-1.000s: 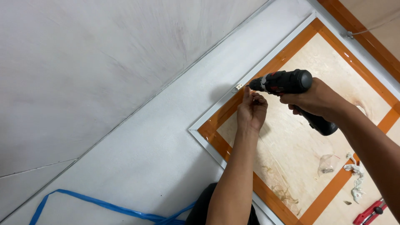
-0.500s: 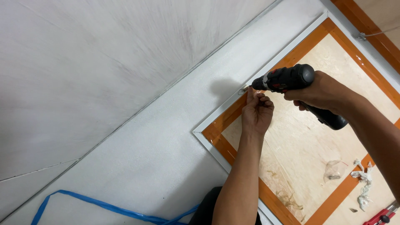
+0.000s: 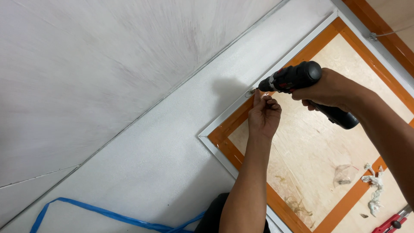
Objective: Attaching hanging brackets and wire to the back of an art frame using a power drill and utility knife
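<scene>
My right hand (image 3: 334,90) grips a black cordless drill (image 3: 302,84), its tip pointed left at a small screw spot (image 3: 250,92) on the white frame (image 3: 224,118) of a plywood panel (image 3: 315,142) edged with orange tape. My left hand (image 3: 264,114) reaches up beside the drill tip, fingers pinched at the bit or screw; what they pinch is too small to see clearly. Both forearms stretch up from the lower right.
A white textured surface (image 3: 108,86) fills the left. A blue strap (image 3: 95,211) loops at the bottom left. On the plywood lie a small clear bag (image 3: 343,174), a crumpled white scrap (image 3: 374,190) and a red-handled tool (image 3: 394,222).
The view has shifted a little, so the panel and hands sit slightly further right and lower. Both hands stay at the same spot on the frame with the drill tip held there.
</scene>
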